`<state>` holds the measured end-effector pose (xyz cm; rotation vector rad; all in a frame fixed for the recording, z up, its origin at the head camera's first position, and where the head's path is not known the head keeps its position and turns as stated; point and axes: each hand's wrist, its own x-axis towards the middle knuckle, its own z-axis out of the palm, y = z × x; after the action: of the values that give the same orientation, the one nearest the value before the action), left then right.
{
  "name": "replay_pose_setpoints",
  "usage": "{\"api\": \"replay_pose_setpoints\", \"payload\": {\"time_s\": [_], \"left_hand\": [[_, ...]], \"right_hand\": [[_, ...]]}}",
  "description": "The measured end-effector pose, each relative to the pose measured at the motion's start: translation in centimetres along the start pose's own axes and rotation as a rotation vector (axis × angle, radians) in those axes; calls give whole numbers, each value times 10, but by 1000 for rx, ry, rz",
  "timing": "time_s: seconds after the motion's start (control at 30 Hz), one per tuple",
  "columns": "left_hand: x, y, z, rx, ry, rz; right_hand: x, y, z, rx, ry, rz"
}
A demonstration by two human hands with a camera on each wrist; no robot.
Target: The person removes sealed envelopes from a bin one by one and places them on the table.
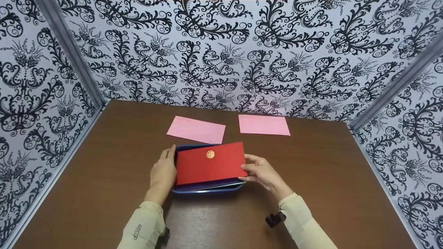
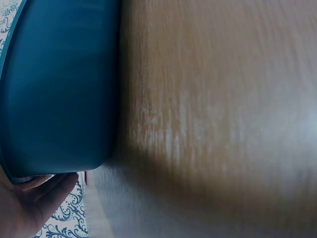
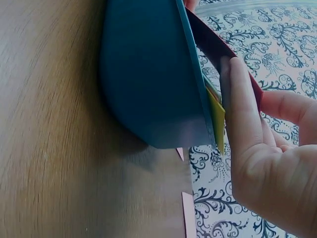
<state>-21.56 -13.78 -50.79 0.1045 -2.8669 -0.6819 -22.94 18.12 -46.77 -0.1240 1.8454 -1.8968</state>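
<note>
Pale sleeves [image 1: 306,219] foremost | right hand [image 1: 263,174] pinching red envelope [image 1: 211,166] | left hand [image 1: 162,175] gripping blue tray [image 1: 211,191] rim

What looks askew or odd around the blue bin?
A yellow sheet pokes past the rim of the blue bin, which looks untidy; the left pink sheet lies at a different angle from the right pink sheet. No spill or damage shows.

Envelope [image 1: 210,167] over tray [image 1: 207,191], papers [image 1: 196,130] behind, table [image 1: 318,173] beneath
</note>
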Motion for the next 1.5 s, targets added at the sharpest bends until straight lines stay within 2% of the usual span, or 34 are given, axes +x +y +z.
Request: {"api": "replay_pose_setpoints", "payload": {"time_s": [0.7,1.1,1.33,1.5], "left_hand": [[-1,0,-1,-3,11,29],[-1,0,-1,-12,18,19],[0,0,1,-16,42,14],[0,0,1,-17,25,6]], "right_hand": [[-8,3,-18,50,70,-31],[-12,4,-28,63,87,-32],[-14,0,-34,77,109,-24],[-17,-2,-38,75,105,-35]]}}
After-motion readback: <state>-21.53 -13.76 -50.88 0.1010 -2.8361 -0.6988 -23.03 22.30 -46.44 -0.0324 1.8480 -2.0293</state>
